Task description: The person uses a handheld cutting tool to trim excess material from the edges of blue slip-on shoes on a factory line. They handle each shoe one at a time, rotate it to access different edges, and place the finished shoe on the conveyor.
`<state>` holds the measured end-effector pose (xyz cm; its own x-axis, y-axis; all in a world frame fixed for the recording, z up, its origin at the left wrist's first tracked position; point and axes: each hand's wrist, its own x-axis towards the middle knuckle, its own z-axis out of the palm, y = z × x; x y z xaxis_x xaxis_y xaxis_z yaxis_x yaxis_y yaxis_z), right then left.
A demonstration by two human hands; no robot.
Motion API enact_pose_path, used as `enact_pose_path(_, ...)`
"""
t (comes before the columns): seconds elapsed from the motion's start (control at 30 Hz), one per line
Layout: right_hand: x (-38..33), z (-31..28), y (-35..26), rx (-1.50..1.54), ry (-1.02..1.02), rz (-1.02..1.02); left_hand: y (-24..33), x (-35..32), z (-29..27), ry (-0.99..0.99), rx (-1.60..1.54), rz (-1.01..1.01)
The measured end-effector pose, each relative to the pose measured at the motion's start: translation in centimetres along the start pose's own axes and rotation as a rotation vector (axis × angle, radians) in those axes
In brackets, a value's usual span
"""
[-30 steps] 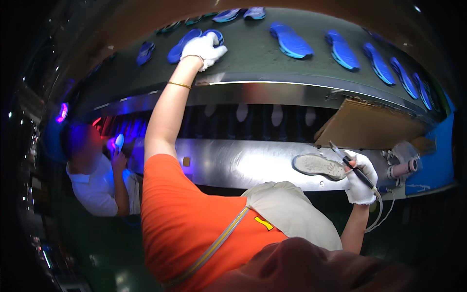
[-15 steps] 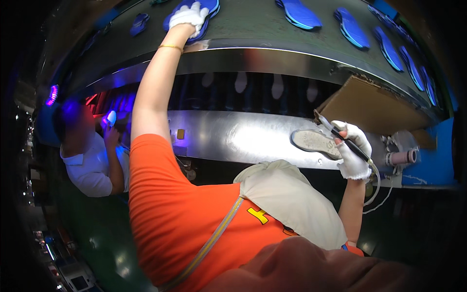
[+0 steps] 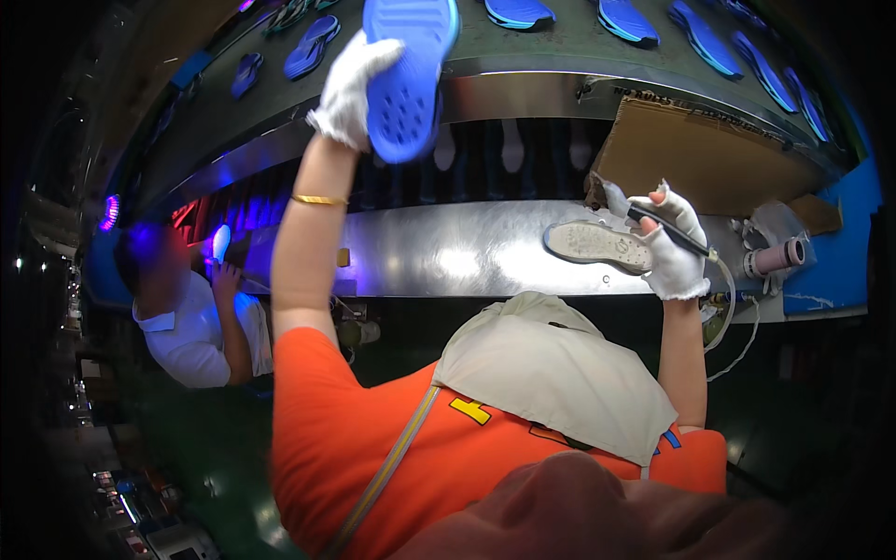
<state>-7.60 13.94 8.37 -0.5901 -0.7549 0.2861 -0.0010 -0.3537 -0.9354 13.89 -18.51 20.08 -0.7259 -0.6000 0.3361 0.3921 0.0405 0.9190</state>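
Note:
In my white-gloved left hand (image 3: 347, 93) is a blue shoe sole (image 3: 403, 89), raised over the belt's metal edge with its holed end pointing toward me. The thumb lies across its face and the other fingers are mostly hidden behind it. My right hand (image 3: 678, 250), in a white glove with bare fingertips, grips a brush (image 3: 670, 231) with a black handle and a pale tube running from its end. The brush tip points up and left. Just left of that hand, a grey-white shoe sole (image 3: 590, 243) lies flat on the metal ledge (image 3: 457, 247).
Several blue soles (image 3: 627, 21) lie along the dark green conveyor belt (image 3: 569, 45) ahead. A cardboard box (image 3: 667, 154) stands behind my right hand, with a pink roll (image 3: 780, 259) farther right. At left, a person (image 3: 191, 327) in white holds a brightly lit object.
My left hand has lifted a blue sole off the belt and drawn it toward me. The right hand still holds the brush beside the pale sole. The view has shifted slightly.

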Motion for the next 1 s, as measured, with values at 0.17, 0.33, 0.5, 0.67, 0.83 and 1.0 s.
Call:
enact_pose_path(0.17, 1.3, 1.8, -1.3, 0.255, -0.151, 0.077, -9.7, -7.9, 8.0, -0.063, -0.855, -0.189)
enact_pose_path(0.33, 2.2, 4.3, -0.2, 0.108, -0.174, 0.110, -13.3, -11.3, 12.8, 0.006, -1.218, -0.370)
enact_pose_path(0.5, 2.3, 5.3, 1.6, -0.042, -0.095, 0.006, -13.8, -12.7, 14.9, 0.091, -0.914, -0.380)
enact_pose_path(0.67, 0.9, 7.6, 1.9, -0.249, -0.078, -0.232, -17.0, -13.1, 15.0, 0.274, -0.820, -0.471)
enact_pose_path(0.83, -0.5, 6.5, 2.3, 0.037, -0.085, 0.087, -16.6, -13.7, 14.3, 0.180, -0.864, -0.471)
enact_pose_path(1.0, -0.9, 7.0, 2.8, -0.234, -0.085, -0.195, -17.5, -13.7, 12.8, 0.223, -0.801, -0.553)
